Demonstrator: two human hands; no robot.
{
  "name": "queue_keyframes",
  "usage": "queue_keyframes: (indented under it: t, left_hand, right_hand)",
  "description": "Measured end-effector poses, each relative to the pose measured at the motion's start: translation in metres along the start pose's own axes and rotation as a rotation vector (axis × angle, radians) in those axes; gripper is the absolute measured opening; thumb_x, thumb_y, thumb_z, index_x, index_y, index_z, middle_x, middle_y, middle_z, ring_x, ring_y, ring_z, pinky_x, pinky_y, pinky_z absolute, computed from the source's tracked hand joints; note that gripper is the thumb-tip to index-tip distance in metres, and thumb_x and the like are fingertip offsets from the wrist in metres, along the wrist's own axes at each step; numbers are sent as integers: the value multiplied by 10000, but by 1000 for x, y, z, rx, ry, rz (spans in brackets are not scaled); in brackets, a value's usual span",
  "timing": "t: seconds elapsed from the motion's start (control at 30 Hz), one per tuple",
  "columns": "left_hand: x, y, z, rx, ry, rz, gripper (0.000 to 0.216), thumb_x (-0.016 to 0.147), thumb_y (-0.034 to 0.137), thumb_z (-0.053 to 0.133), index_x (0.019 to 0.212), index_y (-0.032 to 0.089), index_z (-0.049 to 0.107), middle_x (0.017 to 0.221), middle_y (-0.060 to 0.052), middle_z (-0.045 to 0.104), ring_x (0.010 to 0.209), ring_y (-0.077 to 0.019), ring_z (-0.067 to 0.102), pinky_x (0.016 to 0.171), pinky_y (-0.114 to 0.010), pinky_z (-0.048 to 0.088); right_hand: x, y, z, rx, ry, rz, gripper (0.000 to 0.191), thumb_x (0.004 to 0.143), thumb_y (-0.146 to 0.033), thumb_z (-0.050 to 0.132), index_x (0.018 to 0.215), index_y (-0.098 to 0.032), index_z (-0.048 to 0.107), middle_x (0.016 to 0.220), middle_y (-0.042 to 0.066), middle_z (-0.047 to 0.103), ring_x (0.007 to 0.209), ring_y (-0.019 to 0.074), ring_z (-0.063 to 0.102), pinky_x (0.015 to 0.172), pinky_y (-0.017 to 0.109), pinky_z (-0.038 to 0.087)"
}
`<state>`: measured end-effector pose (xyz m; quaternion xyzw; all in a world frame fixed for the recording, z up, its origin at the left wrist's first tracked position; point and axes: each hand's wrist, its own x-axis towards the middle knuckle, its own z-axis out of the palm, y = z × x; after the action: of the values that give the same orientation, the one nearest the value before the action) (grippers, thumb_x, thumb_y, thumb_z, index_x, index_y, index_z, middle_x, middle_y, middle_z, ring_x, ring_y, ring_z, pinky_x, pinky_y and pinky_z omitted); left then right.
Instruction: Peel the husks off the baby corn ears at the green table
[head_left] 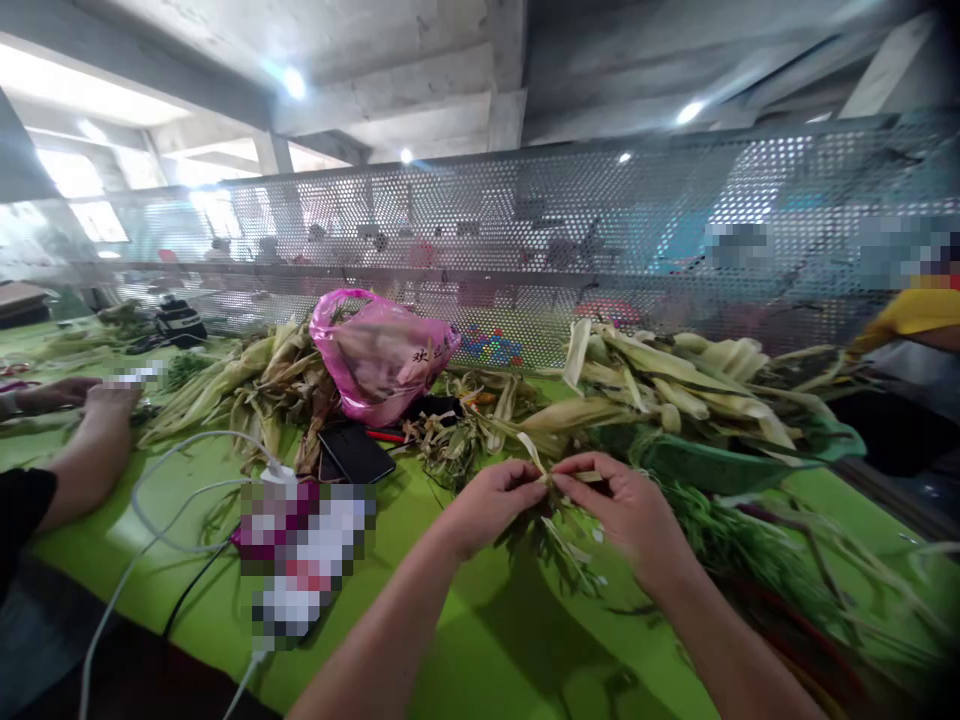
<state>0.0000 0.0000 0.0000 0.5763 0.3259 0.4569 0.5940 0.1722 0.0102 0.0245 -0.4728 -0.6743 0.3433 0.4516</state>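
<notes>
My left hand and my right hand meet over the green table, both pinched on a pale strip of corn husk wound round a small bundle of green leafy stems. The bundle hangs under my fingers and touches the table. Loose husks and dried leaves lie just behind my hands.
A pink plastic bag sits among corn husks. A black phone, white cables and a green tray heaped with husks surround me. Another person's arm rests at left; a yellow-sleeved person is at right. A perforated metal screen stands behind.
</notes>
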Motion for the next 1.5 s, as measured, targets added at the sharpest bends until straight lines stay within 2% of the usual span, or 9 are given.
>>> queue_keyframes:
  t: [0.17,0.27,0.4,0.47,0.6,0.73,0.9,1.1,1.5]
  left_hand:
    - [-2,3,1,48,-74,25,351,766,490,642,795,152,549,684,35,443,633,-79,385,617,-223,304]
    - [-3,3,5,35,-74,5,361,748,493,660,781,154,542,675,33,465,625,-81,397,612,-226,309]
    - [-1,2,8,-83,33,30,393,730,501,684,844,140,581,769,-8,549,697,-99,470,681,-237,351]
    - [1,3,7,-125,122,51,406,707,494,708,854,131,599,784,-14,555,706,-100,463,685,-237,350]
    - [2,6,3,-166,212,54,374,676,446,741,815,120,619,745,-8,554,670,-91,438,657,-234,334]
    - [0,4,6,-265,223,7,338,639,386,765,797,114,642,715,-12,567,638,-91,457,639,-241,344]
    - [-2,4,10,-447,263,-46,327,595,342,794,784,132,630,738,-21,596,655,-105,527,665,-247,400]
    - [-2,10,3,-281,177,3,325,628,372,773,798,124,648,757,-21,594,685,-98,502,707,-240,388]
    - [-1,6,14,-113,77,51,392,705,508,690,826,150,585,728,12,497,659,-96,432,659,-234,356]
  right_hand:
    - [-2,2,3,12,72,-35,248,685,-440,723,753,-204,686,705,28,686,695,197,597,672,311,465]
    - [-1,1,2,36,57,-19,263,679,-441,739,753,-194,684,687,23,661,669,183,576,648,301,455]
    - [-1,-1,1,225,78,51,343,723,-466,719,941,-208,658,754,13,649,667,167,581,645,292,470]
    - [-2,-2,2,314,36,105,351,751,-496,690,935,-204,630,770,25,650,668,169,585,641,299,477]
    - [-3,1,7,164,-112,105,332,759,-513,676,763,-187,616,670,1,585,631,152,530,605,278,443]
    - [-1,5,8,47,-117,1,301,764,-473,672,690,-192,596,615,-23,532,597,132,463,564,257,397]
    - [3,10,8,82,-158,8,317,734,-494,681,678,-190,612,582,-27,536,550,127,451,526,256,389]
    - [1,8,7,117,-97,-29,289,762,-477,679,856,-204,683,838,35,695,809,204,608,762,307,480]
    - [-3,2,6,150,3,2,247,741,-435,695,774,-192,673,747,29,671,711,189,579,699,304,469]
